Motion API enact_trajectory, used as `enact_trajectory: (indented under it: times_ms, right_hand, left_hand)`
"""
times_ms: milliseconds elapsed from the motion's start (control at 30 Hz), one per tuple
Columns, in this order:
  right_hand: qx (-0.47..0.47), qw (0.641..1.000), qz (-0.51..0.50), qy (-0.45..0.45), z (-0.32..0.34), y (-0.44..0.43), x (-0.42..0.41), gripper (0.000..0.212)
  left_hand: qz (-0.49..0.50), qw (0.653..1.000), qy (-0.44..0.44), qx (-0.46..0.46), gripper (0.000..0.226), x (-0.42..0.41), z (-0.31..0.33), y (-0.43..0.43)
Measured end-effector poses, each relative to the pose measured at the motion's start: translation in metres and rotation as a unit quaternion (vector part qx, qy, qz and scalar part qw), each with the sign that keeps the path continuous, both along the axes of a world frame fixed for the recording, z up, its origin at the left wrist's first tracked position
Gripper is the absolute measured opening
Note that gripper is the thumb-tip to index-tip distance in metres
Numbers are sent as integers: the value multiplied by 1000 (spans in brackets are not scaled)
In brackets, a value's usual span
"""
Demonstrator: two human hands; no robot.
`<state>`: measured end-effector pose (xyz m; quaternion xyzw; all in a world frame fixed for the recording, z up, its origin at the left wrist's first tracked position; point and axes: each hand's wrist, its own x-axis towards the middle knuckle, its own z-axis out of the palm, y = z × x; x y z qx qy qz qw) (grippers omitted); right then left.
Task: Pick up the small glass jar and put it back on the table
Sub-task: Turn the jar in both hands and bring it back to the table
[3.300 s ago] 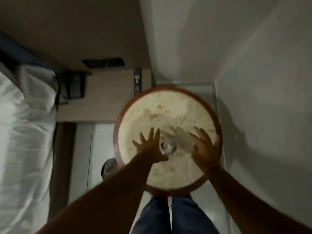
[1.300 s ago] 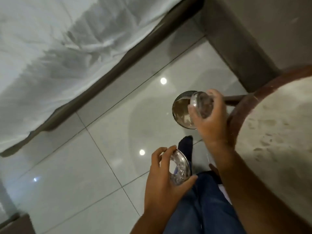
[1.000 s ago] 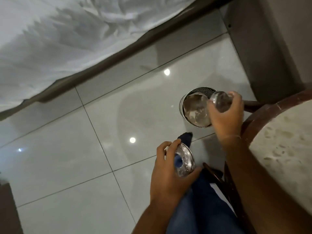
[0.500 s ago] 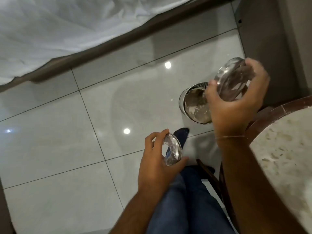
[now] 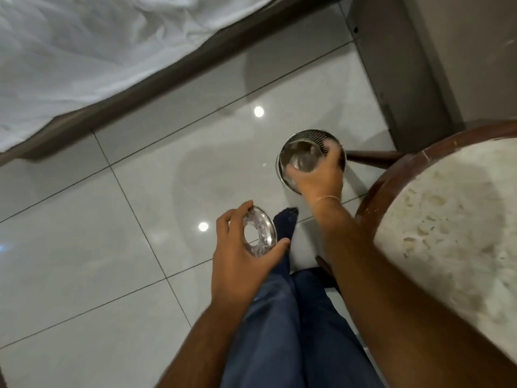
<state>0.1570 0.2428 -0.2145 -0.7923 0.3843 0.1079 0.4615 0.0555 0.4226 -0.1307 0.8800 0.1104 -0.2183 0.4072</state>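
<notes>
My right hand [image 5: 319, 177] grips the small glass jar [image 5: 300, 158] and holds it over a metal mesh bin [image 5: 316, 135] on the floor, its round end turned toward me. My left hand [image 5: 237, 253] holds a round glass lid [image 5: 261, 233] with a clear centre, above my knees. The round table [image 5: 447, 219], stone-topped with a brown wooden rim, stands at the right with nothing on its visible part.
Glossy grey floor tiles [image 5: 112, 219] spread to the left. A bed with white sheets [image 5: 84, 51] and a brown base runs across the top left. A grey wall panel [image 5: 405, 65] rises at the top right. My legs in blue trousers [image 5: 293, 331] and a dark sock are below.
My right hand has come down with the jar from beside the wall panel to right over the bin. My left hand keeps the lid, shifted slightly.
</notes>
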Motion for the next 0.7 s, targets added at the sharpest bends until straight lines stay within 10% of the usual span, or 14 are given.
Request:
enact_trajectory:
  times_ms: [167,300,700]
  right_hand:
    - [192,963,-187,16,8,-23,5,71]
    - [459,862,-216,15,41,-47,-31,76]
    - [479,836,-269,-15,97,-112,-159,43]
  left_hand:
    - [-11,999,-30,-18,91,17,4,-10]
    - [-38,997,-31,-60,96,34,13,-34]
    - [-293,945,25,-142,107,13,36,-150]
